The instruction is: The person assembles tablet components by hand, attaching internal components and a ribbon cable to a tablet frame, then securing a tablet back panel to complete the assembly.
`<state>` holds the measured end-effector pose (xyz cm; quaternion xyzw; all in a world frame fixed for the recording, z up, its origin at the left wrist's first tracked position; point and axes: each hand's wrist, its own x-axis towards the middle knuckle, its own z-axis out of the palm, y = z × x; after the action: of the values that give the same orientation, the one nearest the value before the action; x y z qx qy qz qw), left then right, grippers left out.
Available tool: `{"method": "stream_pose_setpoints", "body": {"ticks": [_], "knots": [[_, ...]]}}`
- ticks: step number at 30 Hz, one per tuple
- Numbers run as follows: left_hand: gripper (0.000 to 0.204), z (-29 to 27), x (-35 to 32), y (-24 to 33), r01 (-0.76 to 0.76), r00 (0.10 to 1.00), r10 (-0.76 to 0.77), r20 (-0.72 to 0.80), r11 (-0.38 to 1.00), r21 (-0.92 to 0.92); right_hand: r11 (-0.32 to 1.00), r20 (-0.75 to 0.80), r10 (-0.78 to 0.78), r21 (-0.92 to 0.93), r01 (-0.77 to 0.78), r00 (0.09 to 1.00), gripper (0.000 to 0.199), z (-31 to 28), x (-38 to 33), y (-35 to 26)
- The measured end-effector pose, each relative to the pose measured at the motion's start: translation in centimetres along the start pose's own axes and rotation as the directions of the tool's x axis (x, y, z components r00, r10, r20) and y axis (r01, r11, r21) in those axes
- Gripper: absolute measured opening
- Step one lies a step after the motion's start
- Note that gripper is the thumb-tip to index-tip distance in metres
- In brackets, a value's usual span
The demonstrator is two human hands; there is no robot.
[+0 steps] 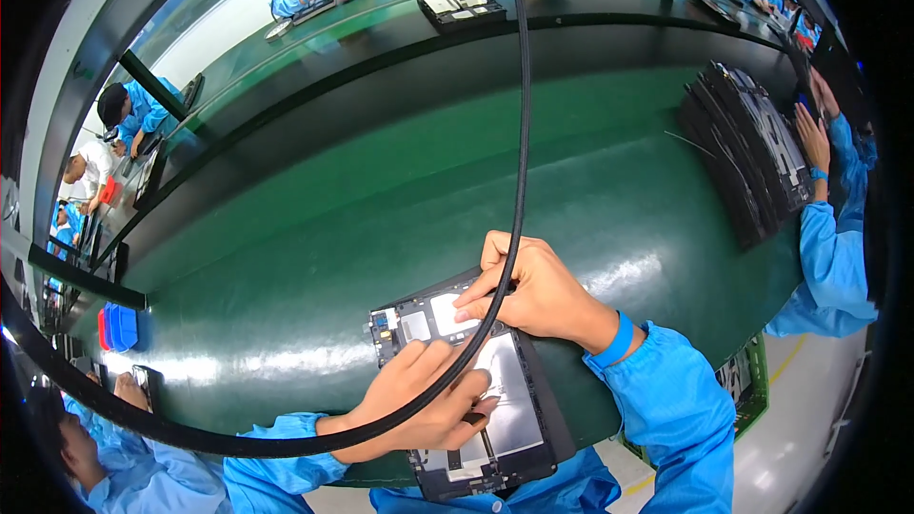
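An opened black tablet (519,390) lies at the near edge of the table, slightly turned, with its silver inner panels and circuit parts facing up. Over its lower left side rests my left hand (414,400), fingers curled. A small dark thing shows by the left thumb, but its kind is unclear. My right hand (538,290) reaches in from the right with thumb and forefinger drawn together at a white panel (445,314) in the tablet's far part. Whatever the right fingertips hold is hidden. A blue band (614,338) circles my right wrist.
A thick black cable (523,114) hangs in front of the view, crossing before my hands. Several dark tablets (752,148) are stacked at the right, beside a co-worker's hands (814,138). Blue bins (121,326) stand at the left. A green crate (757,381) sits below the table's right edge.
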<state>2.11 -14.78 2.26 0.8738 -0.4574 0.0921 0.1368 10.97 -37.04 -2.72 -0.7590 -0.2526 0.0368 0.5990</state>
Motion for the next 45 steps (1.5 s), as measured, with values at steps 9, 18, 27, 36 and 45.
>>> {"method": "stream_pose_setpoints", "body": {"ticks": [9, 18, 27, 36, 45], "knots": [[0.031, 0.2, 0.5, -1.3, -0.036, 0.998, 0.029, -0.062, 0.993, -0.108, 0.999, 0.214, 0.044, 0.013, -0.048, 0.976, 0.055, -2.5, -0.4, -1.4], [0.032, 0.6, -0.2, -1.4, -0.021, 0.999, 0.015, -0.041, 0.987, -0.157, 0.979, 0.349, 0.202, -0.09, -0.182, 0.915, 0.069, -3.6, -0.2, -2.5], [0.03, 1.0, -0.4, -1.5, -0.05, 0.996, 0.038, -0.082, 0.987, -0.156, 0.948, 0.406, 0.288, 0.008, -0.319, 0.867, 0.084, -3.7, -0.3, -2.3], [0.034, 1.5, -0.5, -1.9, -0.073, 0.992, 0.055, -0.117, 0.986, -0.151, 0.943, 0.389, 0.323, -0.052, -0.329, 0.863, 0.081, -3.4, 0.2, -2.8], [0.031, 1.0, -1.3, -2.9, 0.046, 0.969, -0.132, -0.21, 0.928, -0.37, 0.953, 0.358, 0.283, -0.003, -0.302, 0.89, 0.088, -3.1, -0.1, -2.7]]}}
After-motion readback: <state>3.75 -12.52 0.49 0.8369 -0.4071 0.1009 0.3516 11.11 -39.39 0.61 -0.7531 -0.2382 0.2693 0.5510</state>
